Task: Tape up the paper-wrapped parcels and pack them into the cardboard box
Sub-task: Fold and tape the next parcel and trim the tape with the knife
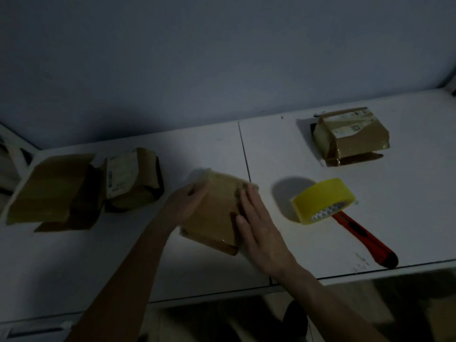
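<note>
A brown paper-wrapped parcel point(213, 213) lies in the middle of the white table point(407, 206). My left hand point(186, 204) grips its left side. My right hand point(256, 227) lies flat with fingers stretched along its right edge, pressing on it. A yellow tape roll point(320, 199) stands tilted to the right of the parcel. At the left, an open cardboard box point(53, 191) lies on its side, with a labelled parcel point(134, 180) right beside it. A taped parcel point(350, 137) sits at the back right.
A red utility knife point(365, 239) lies by the tape roll, its tip under the roll, its handle reaching to the table's front edge. A seam point(244, 151) splits the tabletop. A blue-grey wall point(222, 58) stands behind. The scene is dim.
</note>
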